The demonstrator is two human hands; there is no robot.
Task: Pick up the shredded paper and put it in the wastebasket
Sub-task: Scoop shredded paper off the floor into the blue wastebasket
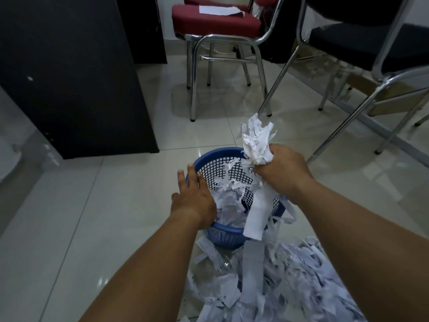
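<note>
Nearest the viewer, at 5 o'clock, a loose pile of shredded paper (290, 282) lies spread across the tiled floor (116, 217), reaching up to the base of the wastebasket (232, 238). Two bare forearms extend forward over it.

The blue mesh wastebasket stands on the floor just beyond the pile, near the centre of the view. It already holds a layer of paper strips. The left hand (195, 201) rests on the basket's rim at its 9 o'clock side, its grip spread, fingers extended and flat, holding nothing.

The right hand (283, 170) hovers above the basket's rim at 2 o'clock. Its grip is pressed together around a crumpled bundle of paper (255, 140), which sticks up out of the fist. Long strips trail down from the fist over the basket's right wall to the pile.

Farther off, at 10 o'clock, a dark cabinet (69, 77) stands on the floor. At 12 o'clock stands a chrome-legged chair with a red seat (216, 20); a white sheet (220, 10) lies on the seat. At 2 o'clock stands a second chair with a black seat (371, 47).
</note>
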